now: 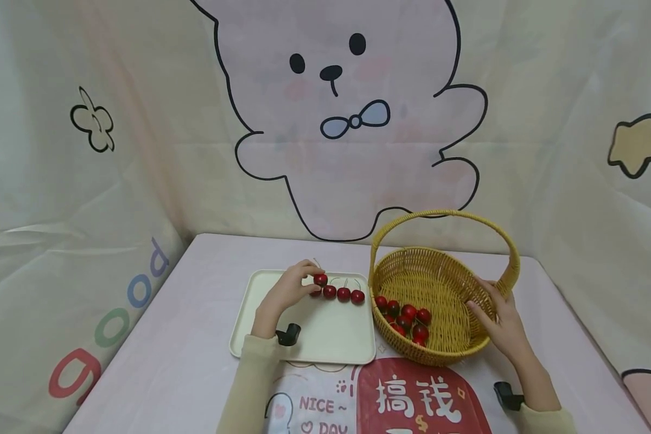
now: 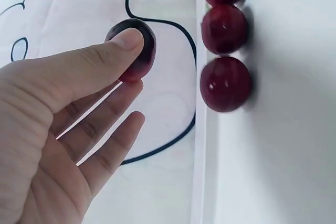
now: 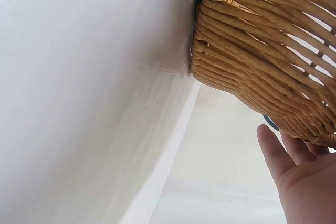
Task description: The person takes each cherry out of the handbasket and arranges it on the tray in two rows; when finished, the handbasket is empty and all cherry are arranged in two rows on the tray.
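Note:
My left hand [image 1: 290,291] is over the far part of a cream tray [image 1: 325,337] and pinches a dark red cherry [image 2: 137,51] between thumb and fingers. Beneath it on the tray, several cherries [image 1: 343,295] with thin stems line up in a row near the far edge. To the right of the tray stands a yellow wicker basket [image 1: 450,301] with a tall arched handle [image 1: 439,214]. My right hand [image 1: 503,322] grips the basket's right side by the rim, thumb inside and fingers outside. Several more cherries [image 1: 404,322] are gathered in the basket's left front part.
A white table [image 1: 195,337] carries the tray and basket. In front of them lies a printed red and white patch [image 1: 418,398] with lettering. Behind and on both sides hangs a pale cloth [image 1: 575,120] with cartoon drawings.

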The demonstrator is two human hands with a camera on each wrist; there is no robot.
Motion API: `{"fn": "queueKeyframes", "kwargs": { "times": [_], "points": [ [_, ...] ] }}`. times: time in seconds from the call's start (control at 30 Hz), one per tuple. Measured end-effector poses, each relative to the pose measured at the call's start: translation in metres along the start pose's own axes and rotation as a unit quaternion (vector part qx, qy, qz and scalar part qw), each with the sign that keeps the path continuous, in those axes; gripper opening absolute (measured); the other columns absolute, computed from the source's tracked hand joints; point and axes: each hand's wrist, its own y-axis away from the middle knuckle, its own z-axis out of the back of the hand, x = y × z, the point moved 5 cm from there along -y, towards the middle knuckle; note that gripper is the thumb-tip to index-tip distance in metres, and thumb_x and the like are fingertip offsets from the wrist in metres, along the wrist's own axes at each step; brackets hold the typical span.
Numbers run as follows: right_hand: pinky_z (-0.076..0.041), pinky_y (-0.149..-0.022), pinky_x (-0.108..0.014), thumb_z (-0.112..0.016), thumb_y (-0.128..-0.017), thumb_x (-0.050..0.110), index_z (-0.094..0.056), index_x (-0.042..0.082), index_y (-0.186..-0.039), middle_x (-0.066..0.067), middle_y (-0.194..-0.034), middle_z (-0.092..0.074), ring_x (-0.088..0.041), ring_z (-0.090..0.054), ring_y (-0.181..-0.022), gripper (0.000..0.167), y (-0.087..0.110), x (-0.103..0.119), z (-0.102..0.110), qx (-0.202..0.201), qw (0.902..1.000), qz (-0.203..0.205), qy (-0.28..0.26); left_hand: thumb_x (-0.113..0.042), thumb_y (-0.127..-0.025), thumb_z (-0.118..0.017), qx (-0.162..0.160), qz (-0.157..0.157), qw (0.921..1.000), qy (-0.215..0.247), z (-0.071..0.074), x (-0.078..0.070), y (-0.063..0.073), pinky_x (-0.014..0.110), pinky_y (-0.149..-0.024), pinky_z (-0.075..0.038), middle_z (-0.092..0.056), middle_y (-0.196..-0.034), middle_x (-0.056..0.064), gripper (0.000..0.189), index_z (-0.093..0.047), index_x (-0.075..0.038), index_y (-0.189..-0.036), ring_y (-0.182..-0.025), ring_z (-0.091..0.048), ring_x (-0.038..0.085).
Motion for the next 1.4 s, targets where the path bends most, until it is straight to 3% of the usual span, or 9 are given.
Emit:
{"fn": "queueKeyframes", "kwargs": {
  "times": [0.43,0.77,1.1,1.4],
  "points": [
    [-0.027,-0.083,-0.074,-0.058,-0.091,0.022,-0.035,0.019,-0.143,-0.023,-0.131,-0.032,-0.051,-0.030,-0.119,0.057,-0.001,-0.001,0.000,-0.001,1.0000,0.003,0.005,-0.001,-0.079,-0.070,-0.004,0.051,0.9985,-0.017,0.006,0.032,0.006,0.040,-0.091,-0.046,-0.060,-0.103,0.005,0.030,-0.066,-0.004,-0.109,-0.102,-0.059,0.023],
    [-0.028,-0.081,-0.074,-0.058,-0.091,0.021,-0.035,0.017,-0.143,-0.024,-0.130,-0.032,-0.052,-0.032,-0.118,0.057,0.000,0.000,0.000,0.000,1.0000,0.005,0.005,0.003,-0.078,-0.069,0.000,0.061,0.9980,-0.016,0.004,0.041,0.009,0.042,-0.089,-0.047,-0.061,-0.100,0.008,0.029,-0.066,0.000,-0.106,-0.098,-0.059,0.027],
    [-0.029,-0.082,-0.073,-0.059,-0.091,0.022,-0.035,0.018,-0.143,-0.024,-0.131,-0.031,-0.051,-0.032,-0.118,0.057,0.001,0.000,0.000,0.002,1.0000,0.002,0.007,0.005,-0.076,-0.070,0.016,0.099,0.9948,-0.019,0.002,0.050,0.011,0.041,-0.090,-0.046,-0.061,-0.101,0.007,0.032,-0.066,-0.001,-0.107,-0.101,-0.058,0.027],
    [-0.029,-0.081,-0.074,-0.058,-0.091,0.022,-0.035,0.018,-0.143,-0.024,-0.132,-0.031,-0.052,-0.032,-0.118,0.057,0.001,0.000,0.000,0.003,1.0000,0.000,0.006,0.007,-0.074,-0.070,0.024,0.093,0.9953,-0.011,-0.001,0.053,0.012,0.041,-0.090,-0.046,-0.062,-0.101,0.008,0.031,-0.067,0.000,-0.105,-0.101,-0.059,0.028]
  ]
}}
